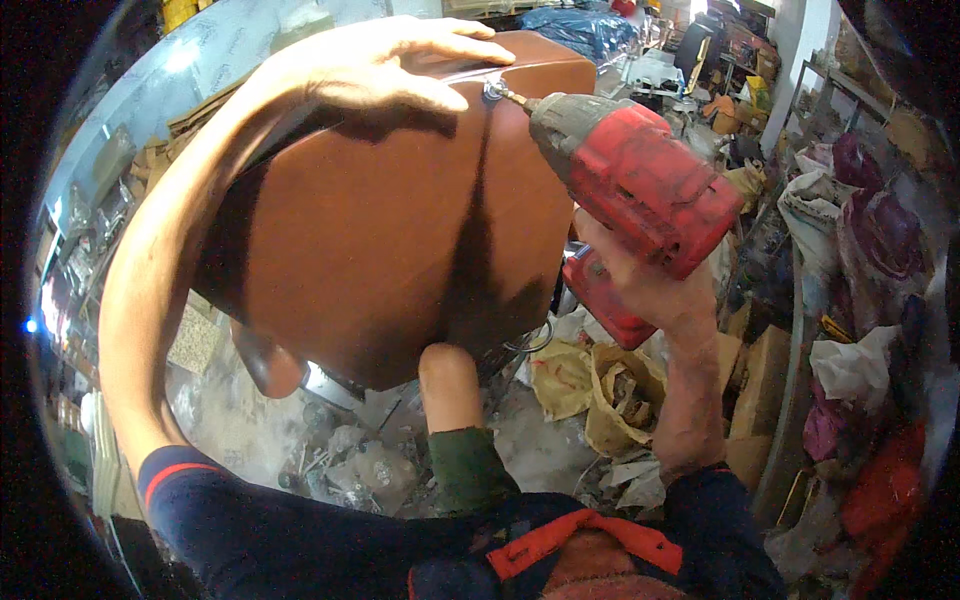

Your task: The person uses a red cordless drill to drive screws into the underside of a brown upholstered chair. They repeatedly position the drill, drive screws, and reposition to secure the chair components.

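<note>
- Left hand (400,65) presses flat, fingers spread, on a brown seat (390,230) resting at knee height.
- Right hand (640,275) grips a red drill (640,180), bit on a screw (494,91).
- Risk: the bit could slip toward nearby fingers.

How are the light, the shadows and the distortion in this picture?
Head view: strong fisheye bending, with a black rim around the frame; the left hand and forearm look stretched; a dark shadow band runs down the brown padded seat below the red drill; the cluttered background is soft, bright at top left.
</note>
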`<action>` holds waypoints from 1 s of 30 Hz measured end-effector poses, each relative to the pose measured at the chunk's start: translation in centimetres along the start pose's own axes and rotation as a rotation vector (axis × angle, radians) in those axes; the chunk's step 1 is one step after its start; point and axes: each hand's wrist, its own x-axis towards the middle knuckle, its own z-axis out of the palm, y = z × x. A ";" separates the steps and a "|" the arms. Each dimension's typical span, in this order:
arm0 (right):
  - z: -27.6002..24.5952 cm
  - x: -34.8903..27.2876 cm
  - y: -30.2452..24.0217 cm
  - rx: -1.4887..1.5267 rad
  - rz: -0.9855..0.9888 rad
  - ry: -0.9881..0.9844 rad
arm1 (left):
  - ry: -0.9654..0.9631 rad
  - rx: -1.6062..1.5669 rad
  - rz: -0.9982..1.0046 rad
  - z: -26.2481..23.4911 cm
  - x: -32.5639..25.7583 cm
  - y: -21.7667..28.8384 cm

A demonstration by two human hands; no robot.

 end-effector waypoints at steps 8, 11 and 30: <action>-0.1 0.2 0.3 -0.080 0.023 0.022 | -0.003 0.010 0.014 0.3 0.0 0.1; -0.5 0.2 -1.0 0.035 0.060 -0.020 | -0.009 0.052 0.037 0.4 0.2 0.0; 0.5 -0.7 -0.2 -0.126 -0.026 -0.018 | 0.122 0.091 0.285 1.5 1.2 -0.5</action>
